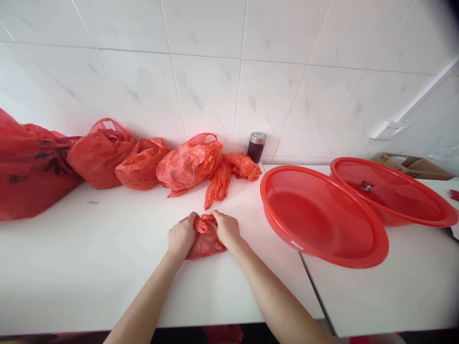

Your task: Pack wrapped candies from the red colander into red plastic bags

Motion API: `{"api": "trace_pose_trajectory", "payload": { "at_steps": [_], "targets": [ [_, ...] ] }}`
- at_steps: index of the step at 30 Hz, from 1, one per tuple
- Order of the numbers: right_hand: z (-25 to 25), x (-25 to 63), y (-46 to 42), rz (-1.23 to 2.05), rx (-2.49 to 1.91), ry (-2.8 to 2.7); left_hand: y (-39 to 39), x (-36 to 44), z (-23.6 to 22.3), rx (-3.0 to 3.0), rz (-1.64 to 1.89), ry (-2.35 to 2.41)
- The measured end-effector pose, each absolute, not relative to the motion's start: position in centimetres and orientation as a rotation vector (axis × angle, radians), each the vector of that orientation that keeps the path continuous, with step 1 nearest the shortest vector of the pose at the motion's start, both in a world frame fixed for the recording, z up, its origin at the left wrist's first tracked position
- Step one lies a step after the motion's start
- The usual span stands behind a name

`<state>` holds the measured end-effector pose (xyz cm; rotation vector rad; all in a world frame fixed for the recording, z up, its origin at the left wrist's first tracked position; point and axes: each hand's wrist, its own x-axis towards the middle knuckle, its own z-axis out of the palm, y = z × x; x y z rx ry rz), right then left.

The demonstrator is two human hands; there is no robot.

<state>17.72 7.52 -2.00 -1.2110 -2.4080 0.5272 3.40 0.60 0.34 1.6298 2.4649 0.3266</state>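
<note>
Ideally, I pull lightly and evenly, sparing the thin bag (206,246); my left hand (181,235) and right hand (228,230) curl closed on its bunched top.

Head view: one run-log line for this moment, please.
left hand: gripping small red bag | right hand: same bag | dark bottle: upright by wall

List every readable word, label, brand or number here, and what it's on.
Nothing is legible. Too small or blurred:
Dark flask: mark on lid
Nearer red basket: pale sticker, inner marks
Large red bag: dark print
Cardboard box: print
Table: small pale patch
</note>
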Motion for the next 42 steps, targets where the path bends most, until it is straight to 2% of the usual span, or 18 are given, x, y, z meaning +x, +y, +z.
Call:
{"api": "trace_pose_trajectory", "payload": {
  "at_steps": [10, 21, 31, 38, 42],
  "targets": [
    [-1.9, 17.9, 7.2, 0.570, -1.190, -2.359, 0.2, 3.5, -0.1, 1.603, 0.381, 2.484],
    [-2.8, 18.3, 7.8, 0.705, -1.265, -1.874, -1.0, 3.0, 0.2, 1.439, 0.809, 2.353],
    [-3.4, 18.1, 8.9, 0.843, -1.252, -1.567, -7.6, 1.1, 0.6, 1.188, 0.929, 2.273],
    [-3.3, 18.5, 8.7, 0.945, -1.144, -1.530, -7.1, -1.4, 3.6, 1.079, 1.149, 2.320],
    [-3.0, 18.6, 8.3, 0.996, -1.089, -1.510, -5.6, 0.8, 4.9, 1.370, 1.260, 2.391]
  ]
}}
